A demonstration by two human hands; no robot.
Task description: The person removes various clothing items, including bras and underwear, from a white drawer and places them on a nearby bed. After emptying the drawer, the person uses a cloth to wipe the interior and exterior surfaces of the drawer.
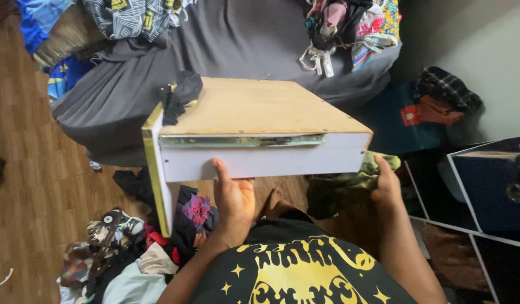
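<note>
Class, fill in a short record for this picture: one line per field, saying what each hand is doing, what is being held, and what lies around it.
Held thing: drawer, turned upside down, wooden bottom up, white sides
Left hand: left hand pressed on the drawer's near white side, thumb up
Right hand: right hand at the drawer's right corner, fingers hidden
On the drawer: dark cloth hanging at the far left corner
Side fitting: metal rail along the near side
Behind: grey sofa with heaped clothes
Floor: clothes pile on wood flooring

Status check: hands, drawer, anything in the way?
Left hand grips the white side of the upturned drawer; right hand at its far corner. Black cloth on top. Clothes pile underneath.
</note>
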